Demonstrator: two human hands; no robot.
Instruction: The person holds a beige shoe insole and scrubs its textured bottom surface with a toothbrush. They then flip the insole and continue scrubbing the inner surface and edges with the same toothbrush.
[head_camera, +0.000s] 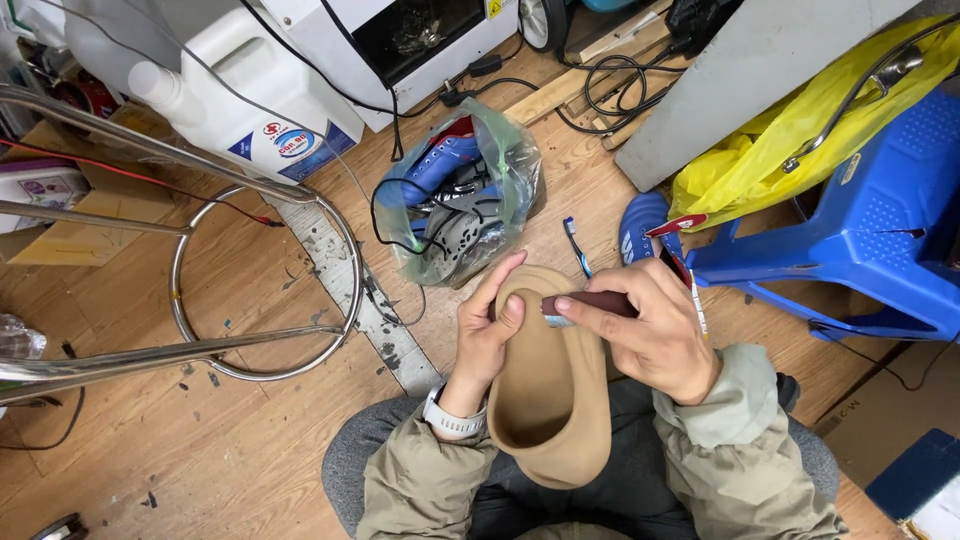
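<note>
Head camera looks down on a seated person's lap, where a tan foam slip-on shoe (548, 390) rests, its opening toward the body and its toe pointing away. The left hand (487, 335) is clasped around the shoe's toe end, thumb on top, steadying it. The right hand (655, 335) is closed on a dark maroon tube-shaped applicator (588, 303), whose tip touches the shoe's upper near the left thumb. The step in hand looks like treating or gluing a spot on the upper; the next move probably calls for keeping the shoe firmly braced while the tip is drawn steadily along the surface. Just beyond the hands, a blue toothbrush (575, 243) lies on the wooden floor (250, 450). Farther off sit a clear plastic bag of shoes (460, 200), a blue plastic stool (860, 250) and a white jug (240, 90).
</note>
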